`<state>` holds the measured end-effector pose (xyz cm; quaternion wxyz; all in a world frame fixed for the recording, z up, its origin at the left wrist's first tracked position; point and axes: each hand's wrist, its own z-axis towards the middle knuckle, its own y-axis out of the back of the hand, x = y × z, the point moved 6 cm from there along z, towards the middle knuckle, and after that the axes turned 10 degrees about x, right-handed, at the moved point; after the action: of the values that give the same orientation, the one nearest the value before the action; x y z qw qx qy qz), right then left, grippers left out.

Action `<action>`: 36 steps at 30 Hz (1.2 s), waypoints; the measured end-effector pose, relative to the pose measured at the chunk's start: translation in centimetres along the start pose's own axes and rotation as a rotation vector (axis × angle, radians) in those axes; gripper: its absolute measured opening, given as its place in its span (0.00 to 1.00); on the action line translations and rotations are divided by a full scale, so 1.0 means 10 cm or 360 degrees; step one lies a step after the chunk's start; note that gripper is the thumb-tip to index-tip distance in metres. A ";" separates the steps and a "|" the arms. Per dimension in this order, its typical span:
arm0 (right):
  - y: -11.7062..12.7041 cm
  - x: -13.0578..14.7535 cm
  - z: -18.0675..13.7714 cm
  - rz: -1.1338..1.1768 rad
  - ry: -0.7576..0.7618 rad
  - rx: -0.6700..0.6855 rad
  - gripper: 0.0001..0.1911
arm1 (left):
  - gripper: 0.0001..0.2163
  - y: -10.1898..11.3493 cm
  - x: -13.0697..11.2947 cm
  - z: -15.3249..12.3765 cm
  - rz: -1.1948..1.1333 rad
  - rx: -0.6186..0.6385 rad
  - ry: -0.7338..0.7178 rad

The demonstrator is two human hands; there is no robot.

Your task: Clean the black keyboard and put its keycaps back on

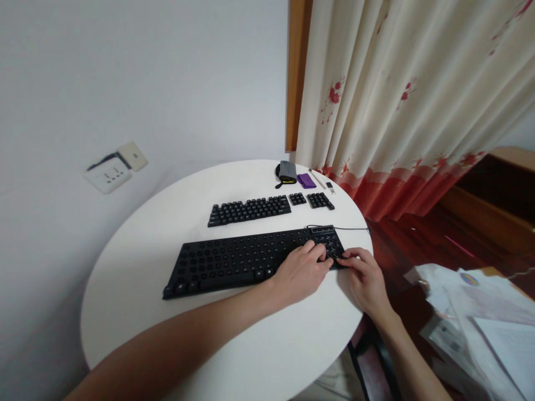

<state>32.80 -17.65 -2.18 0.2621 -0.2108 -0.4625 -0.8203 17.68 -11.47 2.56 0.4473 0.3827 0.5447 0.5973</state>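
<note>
A black keyboard base (234,264) with most of its keycaps off lies on the round white table (159,234). My left hand (301,271) rests over its right end, fingers curled down onto the number-pad area. My right hand (364,275) is beside it at the keyboard's right edge, fingers pinched at the corner; what they hold, if anything, is too small to name. Behind the keyboard, removed keycaps sit in rows: a long main block (249,210), a small block (297,199) and a number-pad block (320,200).
At the table's far edge lie a grey pouch (287,172), a purple object (306,180), a thin stick-like tool (316,179) and a small item (330,186). A cable (351,228) leaves the keyboard to the right. Curtain (401,100) behind; papers (480,312) at right.
</note>
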 end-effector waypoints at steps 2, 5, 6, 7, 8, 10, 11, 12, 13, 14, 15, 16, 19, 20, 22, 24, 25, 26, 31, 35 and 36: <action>0.01 0.02 -0.01 0.0016 0.0005 -0.0013 0.22 | 0.11 0.00 0.00 -0.01 -0.0008 0.0001 0.0010; 0.02 0.04 -0.03 0.0070 0.0007 -0.0012 0.21 | 0.11 0.02 0.00 -0.02 -0.0056 -0.0036 0.0016; 0.03 0.04 -0.04 0.0082 0.0010 -0.0010 0.21 | 0.12 0.02 0.00 -0.02 -0.0084 -0.0060 0.0020; 0.03 0.04 -0.04 0.0081 0.0016 -0.0008 0.21 | 0.12 0.03 0.00 -0.03 -0.0116 -0.0087 0.0023; 0.03 0.04 -0.04 0.0066 0.0021 -0.0003 0.21 | 0.12 0.04 0.00 -0.03 -0.0146 -0.0111 0.0024; 0.01 0.05 -0.04 0.0015 0.0031 0.0014 0.21 | 0.11 0.04 0.00 -0.04 -0.0190 -0.0138 0.0017; 0.01 0.05 -0.04 -0.0007 0.0033 0.0022 0.21 | 0.10 0.04 0.00 -0.04 -0.0203 -0.0139 0.0013; 0.01 0.06 -0.04 -0.0020 0.0032 0.0024 0.20 | 0.10 0.03 0.00 -0.04 -0.0211 -0.0138 0.0012; 0.01 0.08 -0.03 -0.0018 0.0030 0.0019 0.20 | 0.10 0.03 0.01 -0.04 -0.0215 -0.0136 0.0017; 0.03 0.10 -0.02 -0.0003 0.0028 -0.0001 0.19 | 0.09 0.03 0.01 -0.04 -0.0215 -0.0135 0.0025; 0.06 0.11 0.00 0.0015 0.0019 -0.0038 0.17 | 0.09 0.03 0.01 -0.04 -0.0211 -0.0134 0.0033; 0.10 0.12 0.04 0.0029 -0.0004 -0.0092 0.16 | 0.09 0.03 0.01 -0.04 -0.0206 -0.0133 0.0042; 0.25 0.06 0.23 0.0001 -0.0146 -0.0269 0.11 | 0.08 0.02 0.01 -0.04 -0.0187 -0.0126 0.0062; 0.28 0.01 0.33 -0.0031 -0.0195 -0.0292 0.10 | 0.08 0.02 0.01 -0.04 -0.0184 -0.0124 0.0064; 0.31 -0.11 0.58 -0.0095 -0.0281 -0.0344 0.10 | 0.07 0.02 0.01 -0.04 -0.0182 -0.0121 0.0062; 0.29 -0.26 0.87 -0.0147 -0.0368 -0.0298 0.12 | 0.07 0.02 0.02 -0.03 -0.0186 -0.0120 0.0053; 0.25 -0.33 1.01 -0.0216 -0.0421 -0.0231 0.13 | 0.07 0.01 0.02 -0.04 -0.0188 -0.0121 0.0047; 0.20 -0.41 1.14 -0.0286 -0.0490 -0.0146 0.13 | 0.07 0.01 0.02 -0.04 -0.0189 -0.0122 0.0040; 0.00 -0.64 1.55 -0.0640 -0.0856 0.0172 0.14 | 0.07 0.01 0.03 -0.05 -0.0182 -0.0117 0.0009; -0.11 -0.66 1.68 -0.0720 -0.0895 0.0249 0.12 | 0.07 0.00 0.03 -0.05 -0.0200 -0.0127 -0.0013; -0.13 -0.67 1.70 -0.0735 -0.0905 0.0256 0.11 | 0.07 0.00 0.03 -0.05 -0.0204 -0.0132 -0.0015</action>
<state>38.93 -0.75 1.29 -0.0530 -0.2990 -0.6152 -0.7275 17.13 -11.33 2.45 0.5027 0.3309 0.5409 0.5876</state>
